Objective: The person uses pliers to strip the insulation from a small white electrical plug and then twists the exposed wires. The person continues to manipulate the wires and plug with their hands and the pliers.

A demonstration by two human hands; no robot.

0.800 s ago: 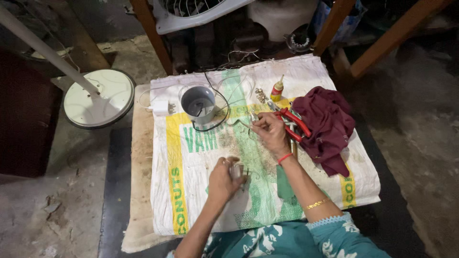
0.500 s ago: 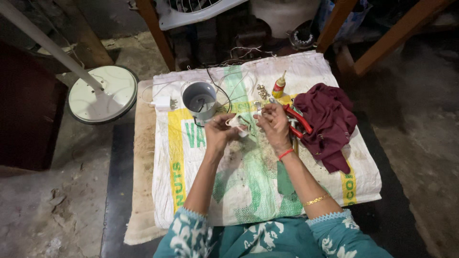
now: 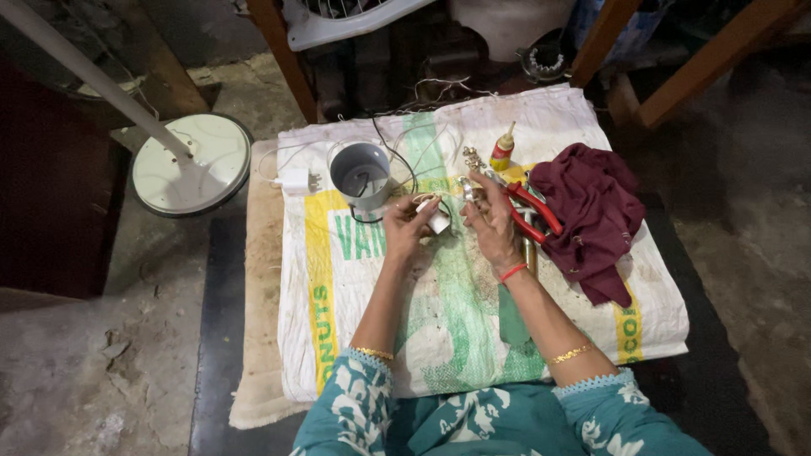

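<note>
Status from my end: left hand [image 3: 408, 230] pinches a small white part [image 3: 438, 221] with a thin black wire [image 3: 397, 160] looping off it toward the grey cup-shaped housing [image 3: 360, 172], centre-top of the frame. Right hand [image 3: 492, 224] is just beside it, fingers curled around something small and metallic; I can't tell exactly what. My read: wiring is mid-way, the part is off the cloth and not seated in the housing.

Unused so far: red-handled pliers [image 3: 534, 211], small glue bottle [image 3: 502, 150], white plug adapter [image 3: 296, 180].

Room: the woven sack [image 3: 389, 338] has bare space in the lower middle, toward the body. Right side is crowded by the maroon cloth [image 3: 591, 211]. Sack edge is close at upper left, and the white fan base [image 3: 198, 160] sits on the floor just past it.
</note>
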